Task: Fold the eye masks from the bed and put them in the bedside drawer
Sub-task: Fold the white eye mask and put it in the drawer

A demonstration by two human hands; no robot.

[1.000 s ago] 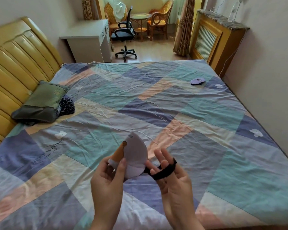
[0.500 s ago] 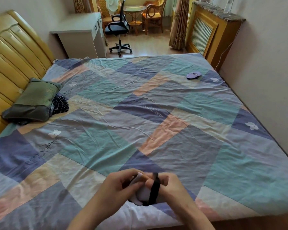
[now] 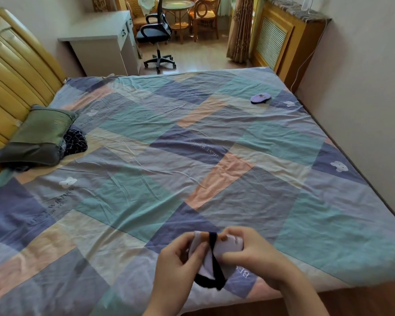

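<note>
Left hand (image 3: 180, 258) and right hand (image 3: 253, 254) both grip a folded eye mask (image 3: 211, 256) (black strap around it); purple eye mask (image 3: 260, 98) lies far across the bed (image 3: 146, 156).

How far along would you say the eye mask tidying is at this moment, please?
Nothing looks stowed yet. In hand: both hands, left hand and right hand, are folding a white eye mask with its black strap. Left: the purple eye mask lying on the bed.

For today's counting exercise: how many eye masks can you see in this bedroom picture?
2. A white eye mask with a black strap is held in both hands at the near edge of the bed; a purple eye mask lies near the far right corner. Others may be hidden.
</note>
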